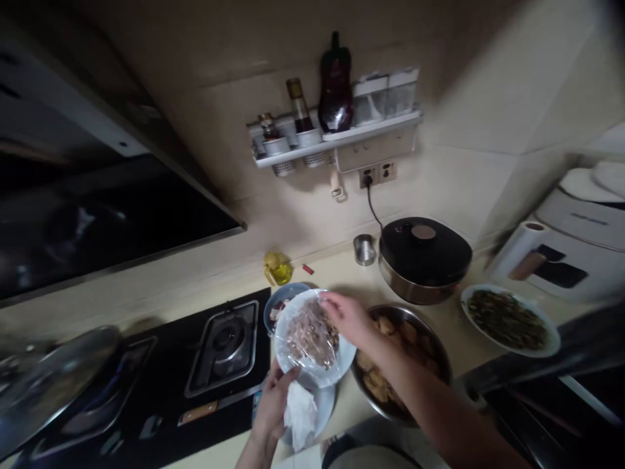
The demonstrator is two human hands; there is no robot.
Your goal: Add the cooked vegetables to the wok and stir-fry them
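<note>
The white plate [346, 363] of shredded food is just left of the steel bowl [365, 389], over the table [342, 405]. I judge it stiff, fairly light and breakable, its clear film [312, 339] thin and slippery, so the rim is where to grip. My left hand [277, 398] closes on the near-left rim, thumb on top; my right hand [346, 317] bends loosely at the far-right edge, whether pinching film I can't tell. The blue bowl [270, 320] is at far left.
</note>
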